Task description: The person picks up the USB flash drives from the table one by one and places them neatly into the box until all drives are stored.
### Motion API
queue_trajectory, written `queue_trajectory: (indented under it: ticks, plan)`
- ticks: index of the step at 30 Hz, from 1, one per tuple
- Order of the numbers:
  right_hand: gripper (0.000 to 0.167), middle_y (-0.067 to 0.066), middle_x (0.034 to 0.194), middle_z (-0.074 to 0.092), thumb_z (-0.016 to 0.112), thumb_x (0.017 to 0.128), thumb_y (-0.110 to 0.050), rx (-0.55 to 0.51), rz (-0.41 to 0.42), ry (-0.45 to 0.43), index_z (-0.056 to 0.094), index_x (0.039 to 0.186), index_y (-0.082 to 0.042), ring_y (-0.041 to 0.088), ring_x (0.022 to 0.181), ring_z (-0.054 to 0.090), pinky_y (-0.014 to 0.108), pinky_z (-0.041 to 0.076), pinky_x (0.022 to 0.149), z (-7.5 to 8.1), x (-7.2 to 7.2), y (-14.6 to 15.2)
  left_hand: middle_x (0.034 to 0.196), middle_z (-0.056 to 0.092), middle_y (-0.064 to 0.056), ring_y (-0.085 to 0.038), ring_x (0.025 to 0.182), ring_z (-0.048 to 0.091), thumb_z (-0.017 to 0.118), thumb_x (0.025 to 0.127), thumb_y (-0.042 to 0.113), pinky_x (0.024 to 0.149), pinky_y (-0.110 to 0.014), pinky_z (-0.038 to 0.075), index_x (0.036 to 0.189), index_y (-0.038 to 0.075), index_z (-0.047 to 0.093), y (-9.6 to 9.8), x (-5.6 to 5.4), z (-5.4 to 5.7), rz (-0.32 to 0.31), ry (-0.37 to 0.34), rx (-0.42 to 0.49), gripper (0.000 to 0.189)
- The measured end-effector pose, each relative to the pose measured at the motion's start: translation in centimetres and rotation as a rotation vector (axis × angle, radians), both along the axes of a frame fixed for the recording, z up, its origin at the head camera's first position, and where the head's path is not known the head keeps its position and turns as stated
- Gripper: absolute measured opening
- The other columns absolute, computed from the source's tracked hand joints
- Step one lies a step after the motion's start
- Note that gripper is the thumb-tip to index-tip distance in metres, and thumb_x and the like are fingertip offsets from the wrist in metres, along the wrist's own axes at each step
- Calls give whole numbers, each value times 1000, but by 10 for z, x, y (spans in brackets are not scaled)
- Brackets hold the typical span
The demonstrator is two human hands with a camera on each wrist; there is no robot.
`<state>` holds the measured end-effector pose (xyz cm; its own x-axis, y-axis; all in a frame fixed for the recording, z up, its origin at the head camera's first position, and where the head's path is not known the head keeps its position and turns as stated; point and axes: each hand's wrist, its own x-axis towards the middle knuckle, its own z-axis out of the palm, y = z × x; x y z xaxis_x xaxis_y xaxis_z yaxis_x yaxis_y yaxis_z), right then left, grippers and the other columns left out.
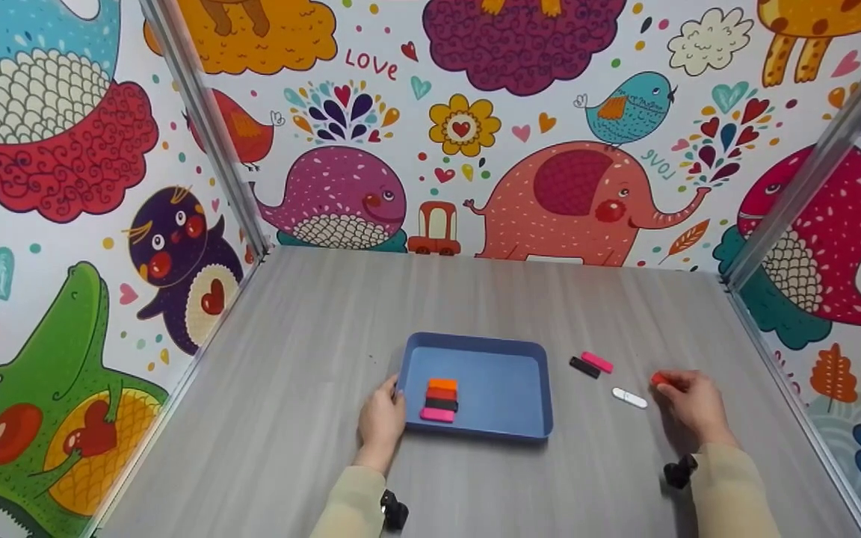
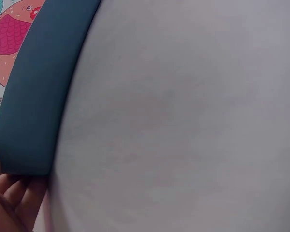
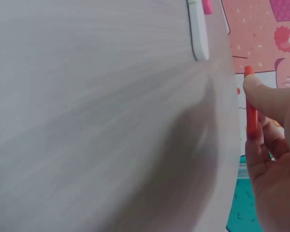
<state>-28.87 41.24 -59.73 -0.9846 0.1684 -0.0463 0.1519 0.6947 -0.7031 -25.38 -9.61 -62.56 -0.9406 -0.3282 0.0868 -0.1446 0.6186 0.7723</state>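
Note:
A shallow blue tray [image 1: 475, 432] lies on the table, its left side gripped by my left hand [image 1: 382, 418]. In the left wrist view, fingers [image 2: 31, 200] reach beneath the tray's corner. Inside the tray, toward its left, an orange, a red, a black and a pink USB stick [image 1: 437, 415] lie side by side in a column. My right hand [image 1: 699, 407] pinches a red USB stick [image 3: 252, 116] between thumb and fingers, to the right of the tray. Left of that hand lies a white USB stick [image 1: 629, 397].
Between tray and right hand, a black USB stick [image 1: 584, 367] and a pink USB stick [image 1: 597, 362] lie close together. Printed cartoon panels [image 1: 326, 194] wall the grey table [image 1: 311, 314] at the back and both sides, with metal posts at the corners.

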Motion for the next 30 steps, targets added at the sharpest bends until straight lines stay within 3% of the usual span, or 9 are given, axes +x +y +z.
queue_trajectory:
  ticks: [3,8,11,16,21,30]
  plan:
    - [36,34,124,61,65,101,-14,-3,3,9,64,127,11,35,99,60,22,51,65,4,-1,-3,126,73,-18,-37,108,73,66,96,9,87,-52,58,133,5,68,0,-1,-1,-1,7,3,37]
    - [37,30,128,58,65,102,-16,-8,9,-10,65,129,8,37,111,56,26,49,80,15,-4,-10,127,73,-18,-37,111,72,66,96,9,89,-51,58,134,5,68,0,-1,-1,5,8,14,38]
    - [34,27,127,58,63,103,-15,7,23,-4,66,129,6,39,113,56,36,52,87,21,-6,-16,127,72,-19,-37,112,71,66,96,8,90,-52,58,133,5,68,0,-1,0,5,9,16,38]
    - [31,27,124,58,64,101,-11,19,22,34,67,126,7,42,113,57,53,51,97,26,-11,-26,124,74,-18,-35,99,74,66,96,9,81,-51,59,132,6,69,0,-1,0,11,1,-7,37]
    - [29,27,121,60,65,100,-8,47,50,88,68,123,8,43,111,60,54,52,96,32,-15,-37,122,75,-18,-29,87,73,66,96,10,75,-49,58,132,7,70,0,-1,1,7,-3,-6,37]
    - [30,28,121,60,67,99,-8,72,97,145,68,123,9,45,111,61,58,52,97,46,-20,-60,123,74,-19,-29,92,74,66,95,9,78,-50,58,133,6,69,0,-1,1,8,-3,8,38]
